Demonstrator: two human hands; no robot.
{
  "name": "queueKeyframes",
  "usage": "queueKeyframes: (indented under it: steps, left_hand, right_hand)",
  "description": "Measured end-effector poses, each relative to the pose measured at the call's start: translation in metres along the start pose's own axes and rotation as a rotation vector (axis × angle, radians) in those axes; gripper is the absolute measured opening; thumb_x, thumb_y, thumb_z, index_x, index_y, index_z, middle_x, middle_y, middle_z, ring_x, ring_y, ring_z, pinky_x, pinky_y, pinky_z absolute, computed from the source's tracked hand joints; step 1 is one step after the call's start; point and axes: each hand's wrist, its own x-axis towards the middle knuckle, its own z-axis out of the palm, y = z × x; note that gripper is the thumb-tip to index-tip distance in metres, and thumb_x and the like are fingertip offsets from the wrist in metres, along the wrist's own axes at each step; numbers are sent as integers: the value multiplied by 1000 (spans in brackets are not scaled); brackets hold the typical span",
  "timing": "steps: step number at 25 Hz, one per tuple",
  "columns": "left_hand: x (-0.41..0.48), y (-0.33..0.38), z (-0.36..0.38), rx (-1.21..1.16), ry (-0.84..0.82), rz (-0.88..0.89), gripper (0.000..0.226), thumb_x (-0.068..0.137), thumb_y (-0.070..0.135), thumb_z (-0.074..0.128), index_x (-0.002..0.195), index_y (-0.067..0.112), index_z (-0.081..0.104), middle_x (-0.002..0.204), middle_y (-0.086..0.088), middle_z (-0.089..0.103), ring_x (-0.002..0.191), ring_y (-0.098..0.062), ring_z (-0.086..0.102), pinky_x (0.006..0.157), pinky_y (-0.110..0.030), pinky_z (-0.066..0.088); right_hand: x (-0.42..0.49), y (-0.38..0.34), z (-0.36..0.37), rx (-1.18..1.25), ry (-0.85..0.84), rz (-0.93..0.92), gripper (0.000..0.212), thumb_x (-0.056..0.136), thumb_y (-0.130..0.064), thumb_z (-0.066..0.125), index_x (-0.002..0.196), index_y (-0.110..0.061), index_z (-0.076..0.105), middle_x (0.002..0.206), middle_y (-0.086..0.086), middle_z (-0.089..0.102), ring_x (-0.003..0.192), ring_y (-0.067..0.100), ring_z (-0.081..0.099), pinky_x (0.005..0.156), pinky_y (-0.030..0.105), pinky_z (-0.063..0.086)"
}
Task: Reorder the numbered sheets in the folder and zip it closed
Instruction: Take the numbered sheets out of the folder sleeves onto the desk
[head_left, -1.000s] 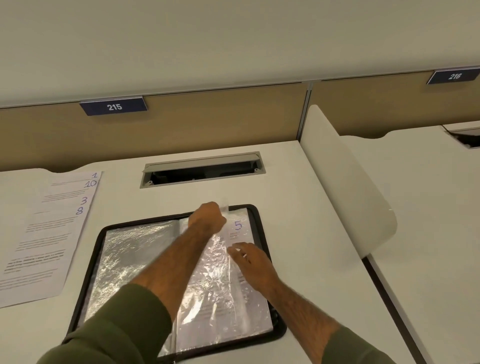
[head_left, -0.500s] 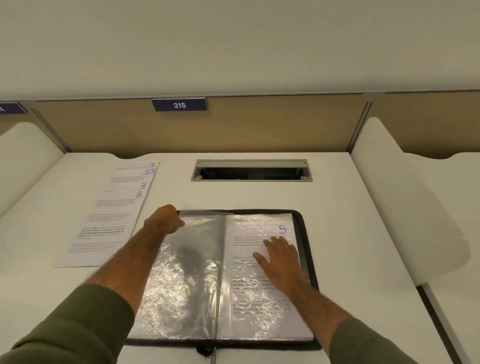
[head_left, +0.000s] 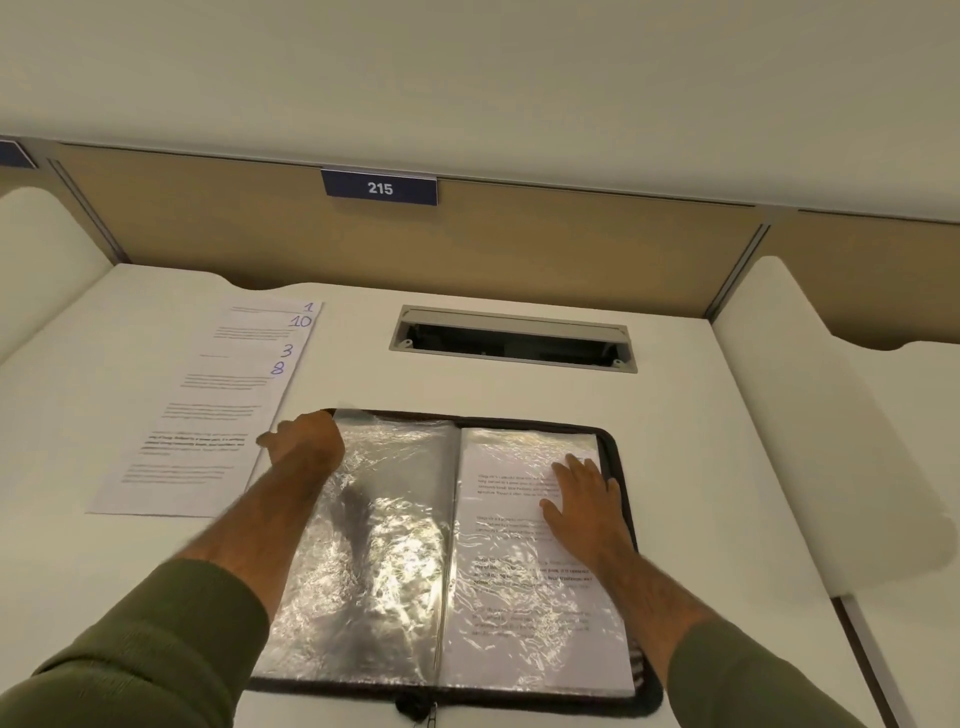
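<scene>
A black zip folder (head_left: 615, 452) lies open on the desk, its clear plastic sleeves spread flat. The left sleeve (head_left: 384, 545) looks empty and crinkled. The right sleeve holds a printed sheet (head_left: 524, 597); its number is hidden under my right hand (head_left: 584, 512), which lies flat with straight fingers on the upper right of that page. My left hand (head_left: 306, 441) sits at the folder's top-left corner, fingers curled at the edge of the left sleeve; whether it pinches the sleeve I cannot tell. The zip pull (head_left: 415, 709) hangs at the near edge.
A fanned stack of loose sheets (head_left: 208, 415) marked 1, 10, 3 and 8 lies left of the folder. A cable slot (head_left: 511, 338) opens in the desk behind it. White side dividers (head_left: 810, 415) bound the desk, with a label 215 (head_left: 379, 188) on the back panel.
My left hand carried a plastic sleeve from the right side over to the left and laid it flat. My right hand slid up the right page and now covers the number 5.
</scene>
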Motion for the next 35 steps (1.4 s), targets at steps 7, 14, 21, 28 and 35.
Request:
queueKeyframes:
  steps: [7, 14, 21, 28, 35]
  left_hand:
    - [-26, 69, 18, -250, 134, 461, 56, 95, 29, 58, 148, 18, 41, 144, -8, 52, 128, -27, 52, 109, -46, 42]
    - [-61, 153, 34, -310, -72, 750, 62, 95, 29, 67, 151, 26, 41, 154, 1, 45, 141, -22, 40, 118, -41, 32]
    - [-52, 181, 35, -264, 10, 782, 54, 95, 31, 67, 145, 27, 48, 143, 2, 54, 132, -21, 46, 114, -39, 33]
    - [-42, 195, 30, -290, -2, 794, 10, 90, 34, 72, 98, 31, 67, 103, 9, 67, 102, -14, 58, 96, -38, 47]
    - [-40, 199, 31, -411, -30, 718, 13, 93, 31, 69, 91, 25, 57, 99, 7, 56, 87, -13, 57, 76, -31, 49]
  right_hand:
    - [34, 19, -11, 73, 16, 22, 75, 96, -41, 59, 158, -17, 23, 167, 6, 19, 153, 26, 19, 123, 43, 26]
    - [54, 34, -25, 93, 67, 33, 72, 90, -24, 67, 154, -18, 35, 153, 2, 47, 143, 25, 37, 117, 42, 32]
    - [61, 43, -28, 221, 168, -36, 53, 93, -14, 61, 144, -24, 51, 123, -2, 68, 120, 20, 56, 105, 39, 43]
    - [66, 44, -33, 607, 203, 40, 47, 99, -13, 59, 144, -20, 49, 141, 2, 53, 124, 19, 54, 105, 30, 46]
    - [71, 46, -40, 765, 189, 194, 38, 98, -13, 62, 135, -18, 57, 122, 5, 64, 109, 19, 62, 88, 23, 52]
